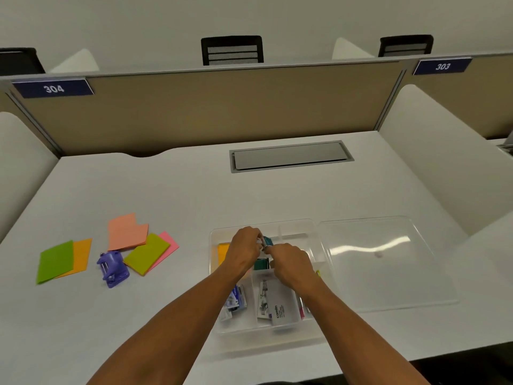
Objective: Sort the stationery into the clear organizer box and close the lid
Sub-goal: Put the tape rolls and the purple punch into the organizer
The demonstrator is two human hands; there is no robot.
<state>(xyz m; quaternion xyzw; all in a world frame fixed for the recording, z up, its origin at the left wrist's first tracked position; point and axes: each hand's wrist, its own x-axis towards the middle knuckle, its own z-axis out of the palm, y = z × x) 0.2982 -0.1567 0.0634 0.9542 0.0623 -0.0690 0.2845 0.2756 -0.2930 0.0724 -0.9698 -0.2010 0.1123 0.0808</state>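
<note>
The clear organizer box (294, 227) sits on the white desk, its clear lid (380, 262) swung open flat to the right. Both hands are over the box's middle. My left hand (244, 250) and my right hand (291, 262) together pinch a small teal item (268, 241) above the compartments. A darker teal piece (261, 264) lies beneath them. Small packets (236, 300), a white box (283, 307) and an orange sheet (223, 252) lie in the compartments. Left of the box lie coloured sticky notes (127, 232) and a purple stapler-like tool (112, 269).
A grey cable hatch (290, 155) is set into the desk behind the box. Beige partition panels (222, 107) close off the back, and white side dividers (444, 162) stand at both ends. Green and orange notes (62, 261) lie at the far left.
</note>
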